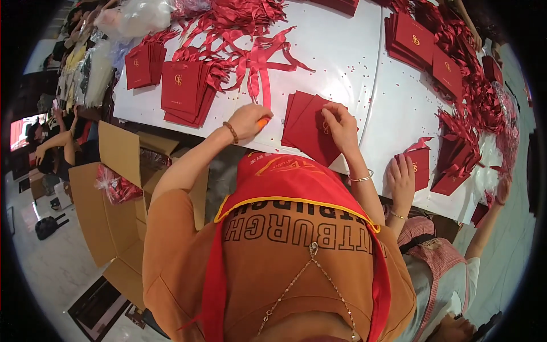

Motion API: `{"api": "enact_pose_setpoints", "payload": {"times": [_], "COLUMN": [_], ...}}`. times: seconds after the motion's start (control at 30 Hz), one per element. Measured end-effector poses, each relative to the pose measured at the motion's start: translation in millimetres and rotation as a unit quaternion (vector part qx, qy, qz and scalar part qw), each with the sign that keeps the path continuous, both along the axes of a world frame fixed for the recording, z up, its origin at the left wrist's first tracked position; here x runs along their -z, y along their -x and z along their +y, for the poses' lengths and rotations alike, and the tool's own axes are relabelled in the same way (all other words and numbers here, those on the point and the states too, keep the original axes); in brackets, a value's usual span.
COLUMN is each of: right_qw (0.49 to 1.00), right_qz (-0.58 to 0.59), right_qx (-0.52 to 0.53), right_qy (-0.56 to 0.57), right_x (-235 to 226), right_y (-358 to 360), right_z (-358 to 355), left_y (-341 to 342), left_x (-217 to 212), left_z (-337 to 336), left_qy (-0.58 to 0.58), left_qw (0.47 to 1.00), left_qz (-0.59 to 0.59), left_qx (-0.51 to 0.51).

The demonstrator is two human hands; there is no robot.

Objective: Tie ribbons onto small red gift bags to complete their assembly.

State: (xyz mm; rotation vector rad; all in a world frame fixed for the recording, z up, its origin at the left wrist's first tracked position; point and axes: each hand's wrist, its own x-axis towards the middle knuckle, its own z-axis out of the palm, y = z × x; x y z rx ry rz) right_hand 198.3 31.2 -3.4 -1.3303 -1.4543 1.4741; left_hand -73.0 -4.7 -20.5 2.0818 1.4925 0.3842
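My left hand (249, 122), a beaded bracelet at its wrist, is closed round a small orange object (262, 123); its kind cannot be made out. A strand of red ribbon (265, 91) runs down the table to just beyond its fingers. Several flat red paper bags (312, 126) lie fanned in front of me at the table's near edge. Over the right side of the top bag is my right hand (341, 129), a bangle on its wrist. Its thumb and fingers are pinched together, and whatever is between them is too small to tell.
Stacks of red bags (181, 86) and a heap of red ribbons (239, 28) cover the white table's (336, 60) left side. An open cardboard box (114, 219) stands left of me. At right, a co-worker's hand (401, 178) rests on another red bag (421, 168).
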Motion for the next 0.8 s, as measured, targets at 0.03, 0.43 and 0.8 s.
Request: {"api": "enact_pose_setpoints", "payload": {"times": [0.03, 0.43, 0.8], "right_qw": [1.000, 0.978, 0.895], "right_qz": [-0.019, -0.036, -0.338], "right_qx": [0.006, -0.180, -0.001], "right_qy": [-0.017, -0.100, -0.293], "right_x": [-1, -35, 14], "right_y": [0, 20, -7], "right_z": [2, -4, 8], "left_y": [-1, -51, -44], "left_x": [2, -59, 7], "left_z": [-11, -9, -3], "left_qy": [0.010, 0.309, -0.078], "left_qw": [0.999, 0.568, 0.964], "left_qz": [-0.006, -0.739, 0.122], "left_qx": [0.031, -0.189, -0.222]}}
